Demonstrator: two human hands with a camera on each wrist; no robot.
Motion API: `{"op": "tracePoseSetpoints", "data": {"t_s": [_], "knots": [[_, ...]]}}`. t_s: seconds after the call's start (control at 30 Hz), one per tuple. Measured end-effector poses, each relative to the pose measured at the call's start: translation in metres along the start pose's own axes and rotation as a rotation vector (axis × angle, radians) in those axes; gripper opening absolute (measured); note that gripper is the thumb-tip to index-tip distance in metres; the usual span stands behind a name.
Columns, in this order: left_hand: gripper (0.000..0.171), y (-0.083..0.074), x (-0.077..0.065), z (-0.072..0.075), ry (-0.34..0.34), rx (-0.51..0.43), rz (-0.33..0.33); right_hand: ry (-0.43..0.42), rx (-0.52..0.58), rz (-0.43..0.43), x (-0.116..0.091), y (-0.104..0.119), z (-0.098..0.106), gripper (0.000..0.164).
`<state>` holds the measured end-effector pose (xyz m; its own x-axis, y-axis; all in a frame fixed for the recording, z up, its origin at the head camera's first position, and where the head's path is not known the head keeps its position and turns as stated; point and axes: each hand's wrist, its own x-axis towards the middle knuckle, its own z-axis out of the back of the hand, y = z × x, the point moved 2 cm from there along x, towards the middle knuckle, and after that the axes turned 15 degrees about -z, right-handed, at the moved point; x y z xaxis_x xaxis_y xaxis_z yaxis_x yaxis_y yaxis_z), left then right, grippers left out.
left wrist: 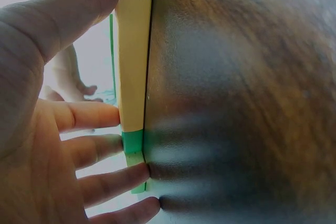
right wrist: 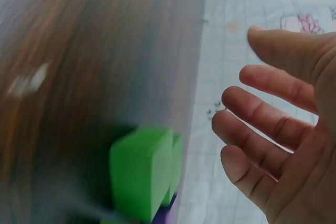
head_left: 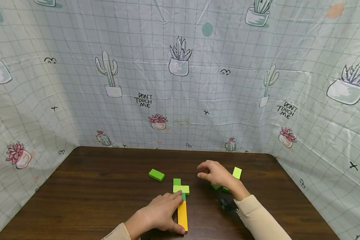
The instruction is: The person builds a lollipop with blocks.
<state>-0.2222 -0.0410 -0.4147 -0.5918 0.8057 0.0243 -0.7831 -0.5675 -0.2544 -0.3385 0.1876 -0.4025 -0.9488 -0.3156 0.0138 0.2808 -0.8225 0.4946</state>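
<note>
Yellow block (head_left: 182,218) lies at six o'clock on the bench (head_left: 108,186), its long axis running six to twelve. Left grip (head_left: 160,212) is spread, straight fingers against it; right grip (head_left: 216,174), relaxed, holding nothing, is at one o'clock, near green blocks (right wrist: 137,177). Behind the dark wood, gridded cloth (head_left: 198,90) reads "DON'T TOUCH ME" at eleven.

This is a curtained-off tabletop nook; whether it stands in a home, a lab or an office cannot be told. A dark wood-grain table (head_left: 93,186) is closed in at the back and both sides by a pale, creased cloth (head_left: 207,90) with a grid print, potted cacti (head_left: 109,73), pink succulents (head_left: 158,121) and the lettering "DON'T TOUCH ME" (head_left: 144,100).
</note>
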Motion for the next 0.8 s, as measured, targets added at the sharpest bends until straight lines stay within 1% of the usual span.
{"op": "tracePoseSetpoints", "data": {"t_s": [0.13, 0.33, 0.63, 0.8], "knots": [[0.073, 0.0, 0.0, 0.0, -0.005, 0.003, -0.002, -0.039, -0.053, -0.016, -0.01, -0.01, 0.004, 0.029], [0.071, -0.001, -0.001, -0.002, -0.012, 0.005, -0.014, -0.071, -0.13, -0.002, -0.023, -0.021, 0.007, 0.027], [0.069, 0.0, -0.001, -0.001, -0.01, 0.002, -0.012, -0.079, -0.157, 0.011, -0.036, -0.028, 0.009, 0.026], [0.068, 0.0, -0.001, -0.001, -0.014, 0.005, -0.014, -0.087, -0.172, 0.041, -0.04, -0.032, 0.008, 0.025]]}}
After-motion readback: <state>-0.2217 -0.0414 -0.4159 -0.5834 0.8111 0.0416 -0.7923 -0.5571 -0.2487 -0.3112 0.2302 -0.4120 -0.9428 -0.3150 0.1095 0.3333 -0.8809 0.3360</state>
